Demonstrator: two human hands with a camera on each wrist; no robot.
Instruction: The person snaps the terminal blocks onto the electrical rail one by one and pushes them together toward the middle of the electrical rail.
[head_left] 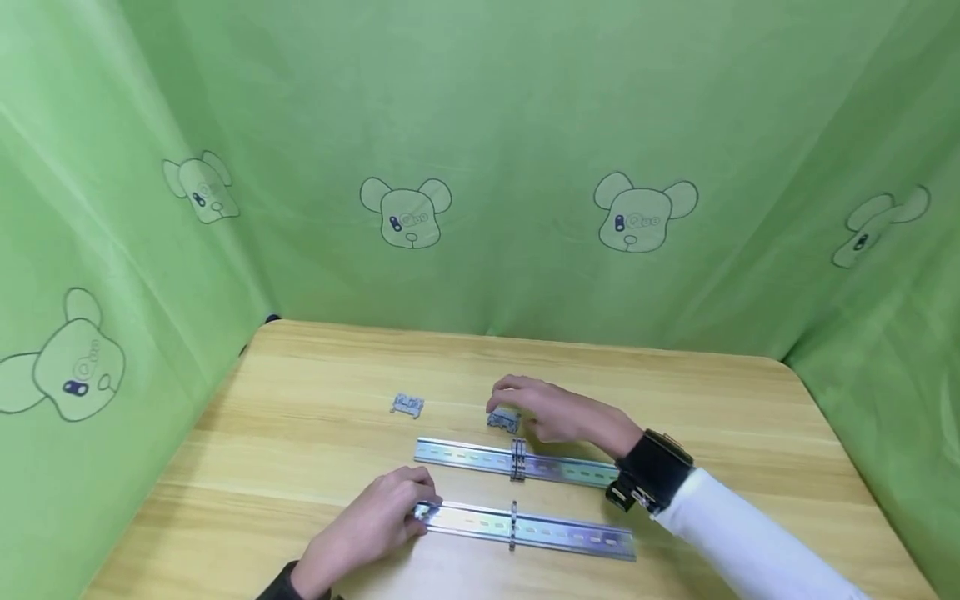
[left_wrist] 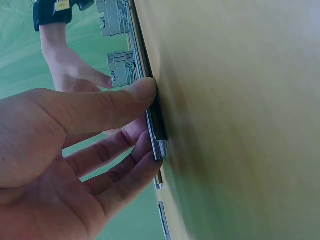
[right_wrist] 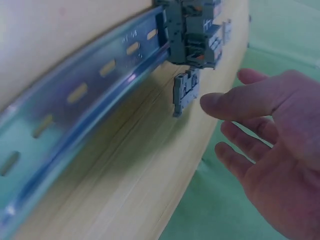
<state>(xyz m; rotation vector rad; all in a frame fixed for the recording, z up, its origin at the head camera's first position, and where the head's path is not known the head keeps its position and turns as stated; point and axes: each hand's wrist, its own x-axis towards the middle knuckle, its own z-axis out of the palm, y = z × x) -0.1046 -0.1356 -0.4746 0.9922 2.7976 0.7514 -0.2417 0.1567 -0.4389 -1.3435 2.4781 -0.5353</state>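
My left hand (head_left: 382, 512) pinches the left end of the nearer slotted metal DIN rail (head_left: 555, 532); in the left wrist view the thumb lies along one edge, fingertips at the other. One thin terminal block (head_left: 513, 525) stands across this rail near its middle. Over a loose grey terminal block (head_left: 502, 419) behind the rails reaches my right hand (head_left: 558, 410). The right wrist view puts the thumb just beside this block (right_wrist: 185, 91), with the fingers spread and nothing between them. Grey terminal blocks (head_left: 518, 460) sit side by side on the farther DIN rail (head_left: 465, 455).
Another loose grey terminal block (head_left: 407, 405) lies to the left on the wooden table (head_left: 300, 400). Green curtains (head_left: 510, 275) printed with bear heads hang behind the table and along both sides. The right forearm passes over the farther rail's right end.
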